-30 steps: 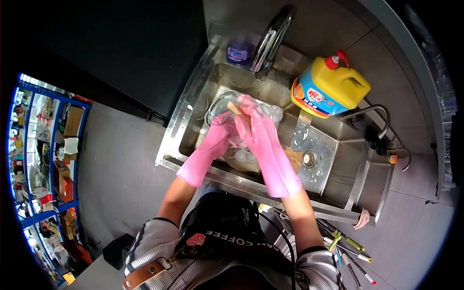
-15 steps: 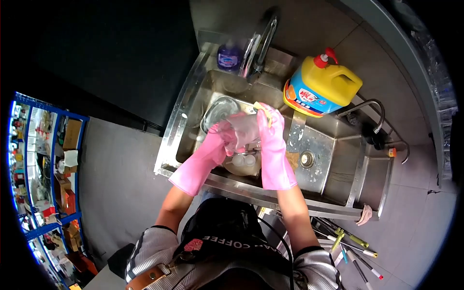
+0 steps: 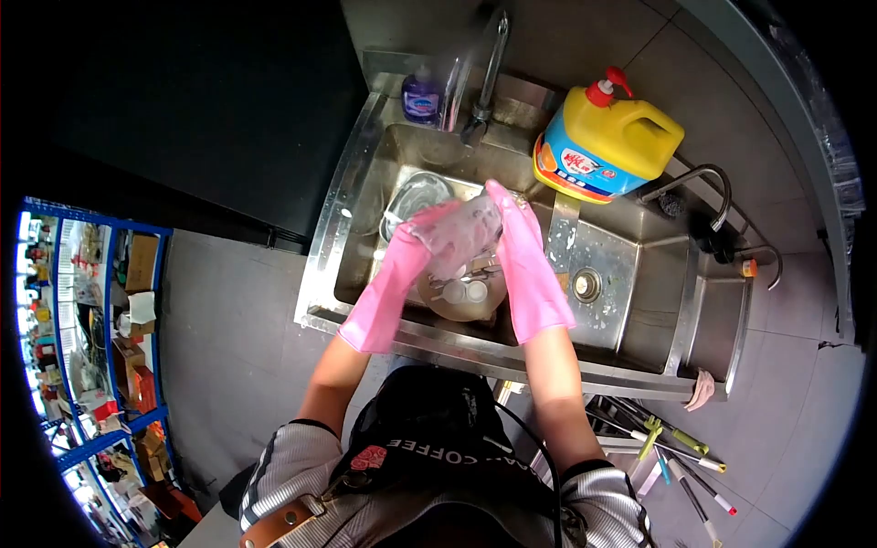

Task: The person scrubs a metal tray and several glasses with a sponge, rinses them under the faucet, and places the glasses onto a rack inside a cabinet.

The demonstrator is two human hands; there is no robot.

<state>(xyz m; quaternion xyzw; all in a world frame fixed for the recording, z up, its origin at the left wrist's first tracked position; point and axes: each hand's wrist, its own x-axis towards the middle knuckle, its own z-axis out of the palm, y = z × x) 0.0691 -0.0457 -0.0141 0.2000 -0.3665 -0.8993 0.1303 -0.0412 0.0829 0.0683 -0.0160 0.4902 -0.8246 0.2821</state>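
Note:
Both hands wear pink rubber gloves over the left sink basin. My left hand [image 3: 422, 230] is wrapped round one end of a clear, soapy container [image 3: 464, 236]. My right hand [image 3: 513, 217] is closed at the container's other end, its fingers partly hidden by the container. Below them a round bowl [image 3: 457, 310] holds small white cups [image 3: 476, 291] and some utensils. Behind my left hand, a clear lidded tub [image 3: 416, 196] lies in the basin.
A yellow detergent jug [image 3: 607, 137] with a red pump stands behind the basins. A purple soap bottle [image 3: 421, 99] is beside the faucet [image 3: 489, 87]. Right of it lies another basin [image 3: 630, 283] with a drain. Long-handled tools [image 3: 671, 457] lie on the floor at right; shelves [image 3: 137, 224] stand at far left.
The container has turned and tilted between my hands, and now looks foamier. The yellow sponge seen at my right fingers before is no longer visible. The bowl below shows more.

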